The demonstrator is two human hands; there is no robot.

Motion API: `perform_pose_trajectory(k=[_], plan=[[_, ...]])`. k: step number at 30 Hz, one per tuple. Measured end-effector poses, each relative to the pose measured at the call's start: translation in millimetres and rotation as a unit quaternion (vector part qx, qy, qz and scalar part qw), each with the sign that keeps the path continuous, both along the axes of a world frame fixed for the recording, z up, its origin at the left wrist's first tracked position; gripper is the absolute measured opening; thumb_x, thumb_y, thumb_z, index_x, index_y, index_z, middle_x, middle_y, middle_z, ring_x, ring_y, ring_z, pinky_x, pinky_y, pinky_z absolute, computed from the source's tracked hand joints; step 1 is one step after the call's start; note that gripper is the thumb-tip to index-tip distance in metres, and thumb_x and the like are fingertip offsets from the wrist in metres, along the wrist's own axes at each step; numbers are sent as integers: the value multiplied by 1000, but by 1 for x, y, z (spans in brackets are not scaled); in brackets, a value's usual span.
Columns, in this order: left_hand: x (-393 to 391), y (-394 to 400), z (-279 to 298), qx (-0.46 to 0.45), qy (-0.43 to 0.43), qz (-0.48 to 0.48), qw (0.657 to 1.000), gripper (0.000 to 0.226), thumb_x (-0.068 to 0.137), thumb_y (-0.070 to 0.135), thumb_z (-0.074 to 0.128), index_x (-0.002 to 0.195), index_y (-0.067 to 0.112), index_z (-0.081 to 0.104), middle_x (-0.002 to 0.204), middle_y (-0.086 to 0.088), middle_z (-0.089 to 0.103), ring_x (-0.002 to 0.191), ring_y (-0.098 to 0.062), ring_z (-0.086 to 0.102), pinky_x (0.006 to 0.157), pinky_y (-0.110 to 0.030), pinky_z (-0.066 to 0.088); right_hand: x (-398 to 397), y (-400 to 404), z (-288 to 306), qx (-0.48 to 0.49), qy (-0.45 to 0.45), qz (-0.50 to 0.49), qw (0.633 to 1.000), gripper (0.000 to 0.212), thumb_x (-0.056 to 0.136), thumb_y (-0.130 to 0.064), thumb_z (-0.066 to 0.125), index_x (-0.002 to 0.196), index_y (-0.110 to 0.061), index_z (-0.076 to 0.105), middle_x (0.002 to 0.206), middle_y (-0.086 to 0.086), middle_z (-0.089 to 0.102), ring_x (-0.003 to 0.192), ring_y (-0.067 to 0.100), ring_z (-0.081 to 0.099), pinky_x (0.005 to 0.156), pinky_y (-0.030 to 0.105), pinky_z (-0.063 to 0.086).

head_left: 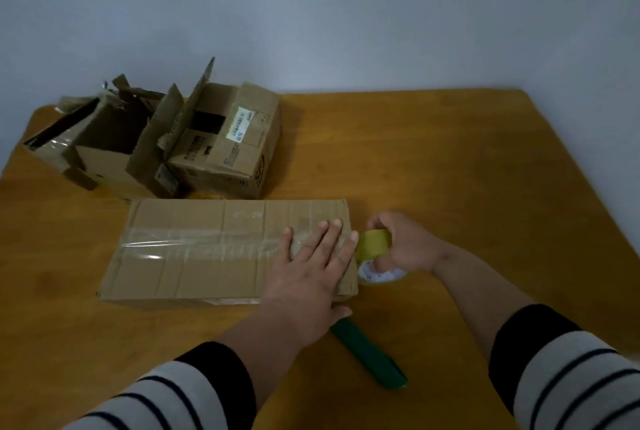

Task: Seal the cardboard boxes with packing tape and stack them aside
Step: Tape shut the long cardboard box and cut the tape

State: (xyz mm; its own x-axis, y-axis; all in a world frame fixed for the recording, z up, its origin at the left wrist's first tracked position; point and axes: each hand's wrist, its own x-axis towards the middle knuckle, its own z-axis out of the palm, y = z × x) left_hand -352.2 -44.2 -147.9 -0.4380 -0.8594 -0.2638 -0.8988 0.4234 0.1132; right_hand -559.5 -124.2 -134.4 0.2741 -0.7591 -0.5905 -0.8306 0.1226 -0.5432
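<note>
A long flat cardboard box [194, 267] lies closed on the wooden table [450, 170], with a strip of clear tape [194, 242] running along its top seam. My left hand [311, 267] lies flat with straight fingers on the box's right end, pressing the tape down. Just past that end, my right hand [405, 246] grips a roll of yellowish packing tape [375, 256], held on edge beside the box.
Two open cardboard boxes [228, 142] [104, 142] with raised, torn flaps stand at the table's back left. A dark green cutter-like tool [370, 357] lies on the table near the front, below my left hand. A plain wall stands behind the table.
</note>
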Motion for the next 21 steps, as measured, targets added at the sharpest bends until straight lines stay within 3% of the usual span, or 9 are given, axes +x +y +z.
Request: perform_pose_trajectory(k=[2,5,7,10,12,15,18,21], plan=[[-4,-2,2,-8,3,-12,1000,106,88,62,52,142,39,-36,156,3,-36,141,-18,-36,111,-60,-14,1,2,2,-8,-20,-43,999,51,66,-14,84,104,-26,52,110,-4,43,99,16,49,72,31,48],[-8,-12,11,-17,15,-8,1000,105,77,61,65,150,41,-8,157,5,-31,146,-27,-11,110,-62,11,11,2,6,-11,-34,-31,999,40,68,-9,79,94,-24,54,93,-6,51,83,12,53,56,23,40],[-7,-27,21,20,11,-4,1000,113,66,64,73,149,36,2,155,6,-35,146,-30,-11,110,-61,15,19,3,15,-7,-50,-18,999,36,70,-10,77,95,-22,53,83,-9,53,69,6,51,49,17,37],[0,-52,40,71,-70,-23,995,133,56,80,68,150,34,-15,150,1,-45,139,-36,-37,109,-72,-4,27,1,33,-26,-95,-20,995,31,69,-7,75,93,-18,57,78,-5,58,62,4,53,51,20,40],[7,-65,51,97,-110,-25,989,143,53,84,68,146,35,-29,145,2,-51,136,-36,-42,108,-74,-7,32,-1,46,-47,-108,-20,993,32,67,-4,73,89,-22,59,78,-3,62,58,3,55,50,23,42],[15,-74,68,120,-122,-49,984,146,50,82,72,147,36,-28,148,5,-48,144,-36,-28,112,-66,6,39,0,60,-58,-100,-3,993,32,68,-5,73,88,-24,59,79,-2,63,58,4,55,49,21,42],[24,-76,88,87,-131,-78,985,142,48,87,66,148,39,-22,157,6,-33,146,-40,-8,110,-59,16,45,3,74,-67,-124,-8,990,32,70,-3,76,88,-25,60,76,-6,64,55,-1,55,48,17,42],[40,-75,112,65,-39,-49,996,133,49,85,61,144,47,-24,159,13,-13,143,-41,5,109,-58,19,46,1,99,-159,-141,-22,977,39,69,-10,84,97,-26,62,86,-6,66,65,-4,58,57,17,46]])
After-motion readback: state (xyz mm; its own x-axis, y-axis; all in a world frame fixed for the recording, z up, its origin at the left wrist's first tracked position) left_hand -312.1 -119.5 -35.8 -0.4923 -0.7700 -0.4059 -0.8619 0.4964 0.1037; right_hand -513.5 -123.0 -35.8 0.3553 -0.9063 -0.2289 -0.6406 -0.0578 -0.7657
